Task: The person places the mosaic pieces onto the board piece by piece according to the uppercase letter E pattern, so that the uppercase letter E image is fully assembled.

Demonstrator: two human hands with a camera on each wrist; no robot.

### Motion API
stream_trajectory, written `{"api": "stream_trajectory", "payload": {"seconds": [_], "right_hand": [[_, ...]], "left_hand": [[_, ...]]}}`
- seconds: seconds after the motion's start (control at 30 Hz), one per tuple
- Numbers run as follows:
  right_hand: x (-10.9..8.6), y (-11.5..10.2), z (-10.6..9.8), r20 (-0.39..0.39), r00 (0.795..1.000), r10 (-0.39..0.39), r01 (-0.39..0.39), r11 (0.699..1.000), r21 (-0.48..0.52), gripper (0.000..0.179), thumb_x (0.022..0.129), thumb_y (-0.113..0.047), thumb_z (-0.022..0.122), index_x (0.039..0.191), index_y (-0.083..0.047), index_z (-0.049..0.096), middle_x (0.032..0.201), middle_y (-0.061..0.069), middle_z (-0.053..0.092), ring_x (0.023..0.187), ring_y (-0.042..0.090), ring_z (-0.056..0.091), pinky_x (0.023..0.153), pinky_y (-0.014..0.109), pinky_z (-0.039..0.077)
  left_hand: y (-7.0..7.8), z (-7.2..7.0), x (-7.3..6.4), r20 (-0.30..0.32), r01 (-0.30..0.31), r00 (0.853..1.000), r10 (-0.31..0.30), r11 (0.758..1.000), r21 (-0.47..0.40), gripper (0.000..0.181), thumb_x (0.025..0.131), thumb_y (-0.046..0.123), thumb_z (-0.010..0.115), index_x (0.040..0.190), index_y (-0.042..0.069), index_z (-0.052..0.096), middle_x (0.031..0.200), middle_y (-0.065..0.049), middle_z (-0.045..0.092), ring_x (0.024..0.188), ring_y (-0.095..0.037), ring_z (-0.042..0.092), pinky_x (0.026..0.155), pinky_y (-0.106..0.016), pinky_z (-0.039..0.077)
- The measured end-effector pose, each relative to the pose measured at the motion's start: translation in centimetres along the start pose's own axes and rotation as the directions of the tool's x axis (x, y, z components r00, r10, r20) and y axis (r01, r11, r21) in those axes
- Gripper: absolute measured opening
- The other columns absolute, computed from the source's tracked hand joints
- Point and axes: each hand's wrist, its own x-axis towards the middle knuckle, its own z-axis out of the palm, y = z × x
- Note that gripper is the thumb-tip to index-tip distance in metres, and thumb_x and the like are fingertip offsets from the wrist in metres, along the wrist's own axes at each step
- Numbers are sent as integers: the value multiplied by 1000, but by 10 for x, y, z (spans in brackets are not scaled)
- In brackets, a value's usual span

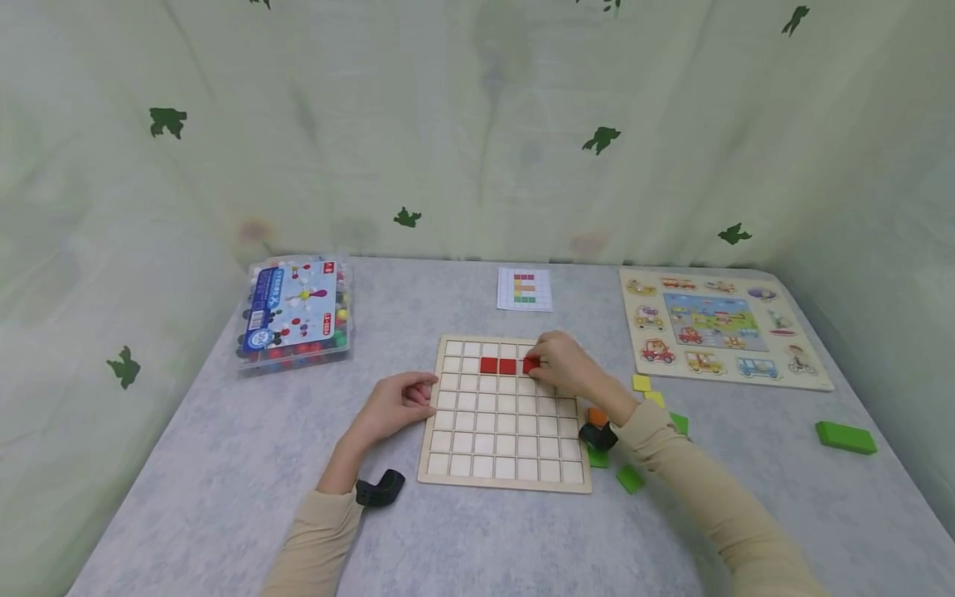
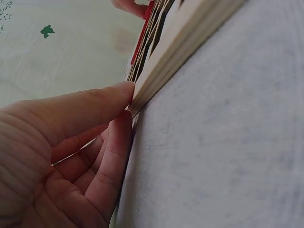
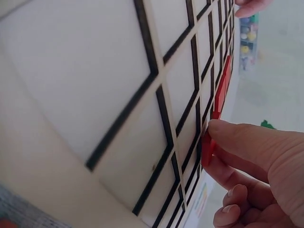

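Observation:
A wooden grid board (image 1: 503, 487) with white squares lies flat on the table. My left hand (image 1: 395, 405) is at its left edge; in the left wrist view, the thumb and a finger (image 2: 107, 102) touch that edge. Between thumb and fingers, my right hand (image 1: 569, 365) pinches a red square tile (image 3: 207, 147) in the board's upper right part. Two more red tiles (image 1: 498, 366) sit side by side in the same row, left of the pinched one. Behind the board lies a pattern card (image 1: 525, 289) with colored squares.
Green tiles (image 1: 630, 478), yellow tiles (image 1: 642, 383) and an orange tile (image 1: 597, 416) lie under and beside my right forearm. A clear box (image 1: 294, 315) of colored pieces stands back left. At right are a vehicle puzzle board (image 1: 716, 327) and a green block (image 1: 845, 438).

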Motion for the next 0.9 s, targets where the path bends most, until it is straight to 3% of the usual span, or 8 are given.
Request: {"api": "stream_trajectory", "payload": {"seconds": [0.37,0.77,0.9], "right_hand": [[4,0,2,9,1000,-3,3,1000,-29,22,82,-14,71,100,-1,73,90,10,68,83,18,59,73,30,49],[6,-1,5,7,1000,-25,25,1000,-9,22,81,-15,73,98,-3,74,84,7,67,73,13,51,66,24,42],[3,-3,3,11,1000,-11,11,1000,-19,23,81,-15,73,100,-2,73,88,8,68,78,15,54,70,27,45]], "left_hand": [[3,-1,2,-7,1,1000,-1,1000,13,43,77,4,73,118,-3,60,90,-13,62,77,-13,55,66,-18,47],[4,-1,1,2,9,1000,-9,1000,5,44,77,4,73,119,-3,60,90,-13,62,77,-12,55,66,-17,47],[2,-1,0,1,0,1000,0,1000,7,44,77,4,73,119,-3,60,91,-13,62,77,-12,55,66,-18,48]]}}
